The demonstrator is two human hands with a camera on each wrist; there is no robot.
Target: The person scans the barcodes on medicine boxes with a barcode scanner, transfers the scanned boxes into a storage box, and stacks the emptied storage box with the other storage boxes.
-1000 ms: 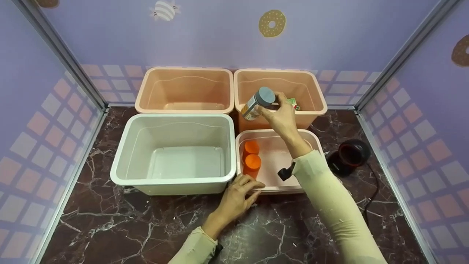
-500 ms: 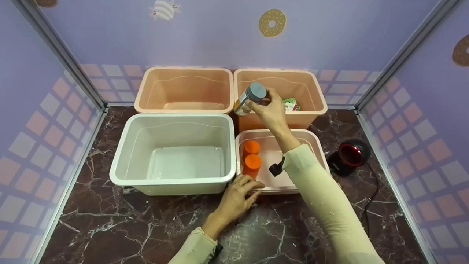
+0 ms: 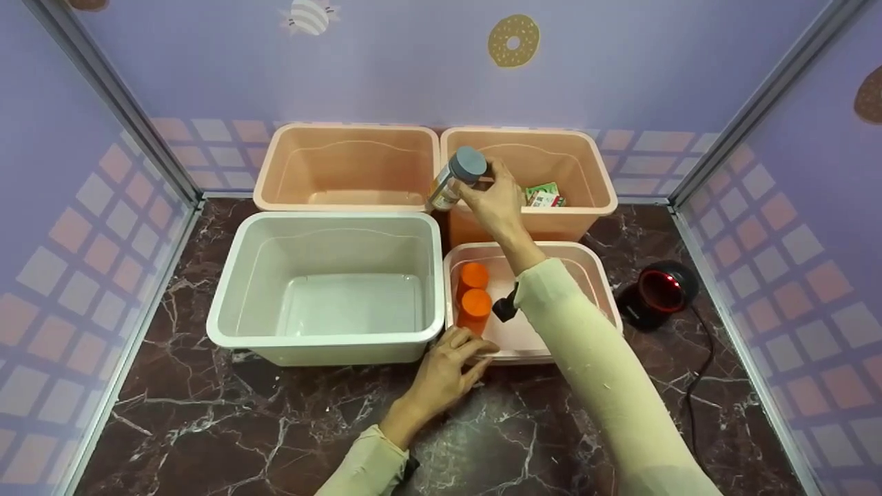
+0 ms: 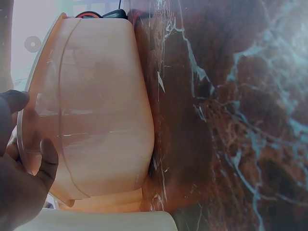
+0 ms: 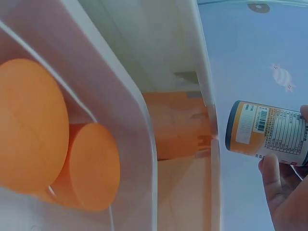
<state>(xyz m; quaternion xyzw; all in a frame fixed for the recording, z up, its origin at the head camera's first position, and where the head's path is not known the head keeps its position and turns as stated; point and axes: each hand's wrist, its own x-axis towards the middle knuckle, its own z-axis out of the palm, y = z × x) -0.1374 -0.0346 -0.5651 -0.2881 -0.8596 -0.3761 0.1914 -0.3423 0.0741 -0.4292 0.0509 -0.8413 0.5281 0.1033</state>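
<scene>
- I've got my right hand [image 3: 496, 203] pinching a tilted jar [image 3: 456, 173]; weak hold could drop it.
- Left hand [image 3: 446, 368] grips near right bin [image 4: 103, 101]; tugging could topple those orange containers [image 3: 475, 303].

Decorated panels [image 3: 413, 83] in metal framing [image 3: 117, 103] suggest a booth.

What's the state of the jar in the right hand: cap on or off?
Cap on: in the head view, the grey cap covers the upper end of the jar that the right hand grips.
</scene>
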